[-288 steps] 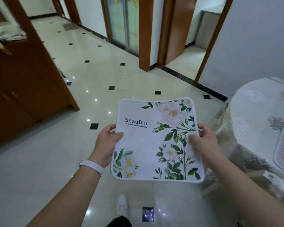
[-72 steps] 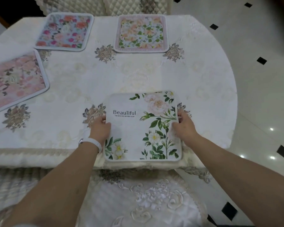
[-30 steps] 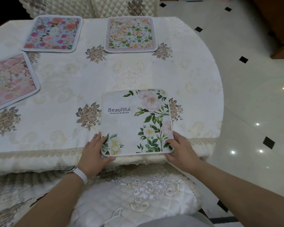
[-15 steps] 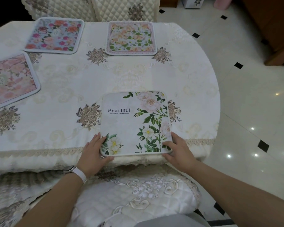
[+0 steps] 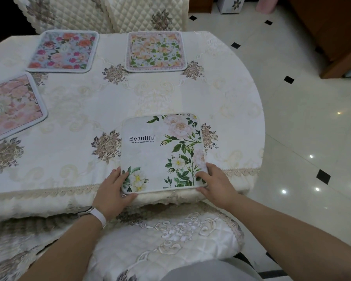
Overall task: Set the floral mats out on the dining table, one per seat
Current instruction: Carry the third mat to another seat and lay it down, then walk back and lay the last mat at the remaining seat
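A white mat printed "Beautiful" with green leaves and pale flowers point(image 5: 160, 153) lies flat on the dining table point(image 5: 85, 110) at its near edge. My left hand point(image 5: 112, 191) grips the mat's near left corner, thumb under the edge. My right hand point(image 5: 216, 184) holds the near right corner. Three other floral mats lie on the table: a pink one point(image 5: 10, 106) at the left, a blue one with red roses point(image 5: 63, 51) at the far left, and an orange-flowered one point(image 5: 155, 50) at the far middle.
A quilted cream chair seat point(image 5: 170, 240) stands right below the mat, between me and the table. Two quilted chair backs point(image 5: 109, 13) rise behind the far edge. Glossy tiled floor point(image 5: 302, 118) spreads to the right, with wooden furniture point(image 5: 336, 33) at the far right.
I carried the mat to the table and laid it at the near edge. My hands slid from its sides to its near corners. Over the last second almost nothing has moved.
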{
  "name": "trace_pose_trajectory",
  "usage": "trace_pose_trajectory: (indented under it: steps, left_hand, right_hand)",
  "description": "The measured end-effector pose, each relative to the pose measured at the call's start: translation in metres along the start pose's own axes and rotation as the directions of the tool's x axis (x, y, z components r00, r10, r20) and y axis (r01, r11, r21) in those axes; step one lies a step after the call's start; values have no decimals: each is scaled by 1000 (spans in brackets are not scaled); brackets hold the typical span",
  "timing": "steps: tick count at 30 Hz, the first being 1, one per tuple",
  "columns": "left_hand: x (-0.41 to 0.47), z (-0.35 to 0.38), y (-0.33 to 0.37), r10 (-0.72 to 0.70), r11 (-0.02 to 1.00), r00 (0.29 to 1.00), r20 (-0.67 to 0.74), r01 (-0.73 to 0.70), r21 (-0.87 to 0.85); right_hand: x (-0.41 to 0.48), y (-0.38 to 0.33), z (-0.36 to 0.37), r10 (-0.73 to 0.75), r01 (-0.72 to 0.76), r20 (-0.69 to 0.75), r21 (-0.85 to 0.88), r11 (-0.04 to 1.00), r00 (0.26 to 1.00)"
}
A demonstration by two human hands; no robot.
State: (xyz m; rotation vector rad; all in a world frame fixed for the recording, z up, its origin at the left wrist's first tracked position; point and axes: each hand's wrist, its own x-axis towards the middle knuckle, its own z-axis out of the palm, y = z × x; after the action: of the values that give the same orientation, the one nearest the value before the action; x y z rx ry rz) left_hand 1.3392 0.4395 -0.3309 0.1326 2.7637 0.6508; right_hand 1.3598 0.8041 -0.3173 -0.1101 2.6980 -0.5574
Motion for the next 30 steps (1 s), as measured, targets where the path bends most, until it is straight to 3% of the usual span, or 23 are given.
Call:
trace_pose_trajectory:
  steps: [6,9,16,23,30]
  left_hand:
    - [-3,-13,14,-47,999,998,44,46,23]
    - [-2,-28,28,15,1000,1000,16,-15,-13]
    - [17,-60,107,364,931,915,-171,-355,83]
    - [29,-70,225,392,915,894,-218,-355,191]
    - [56,-51,339,442,867,873,-205,-358,345]
  right_hand:
    - [-3,-16,-23,35,-34,108,-9,999,994]
    - [-8,-15,-43,39,-40,111,5,999,993]
    - [-27,10,-101,52,-61,-64,-147,987,997]
    - [-39,50,-165,69,-120,-298,-155,981,952]
    - [-65,121,-235,11,-95,-438,-170,981,899]
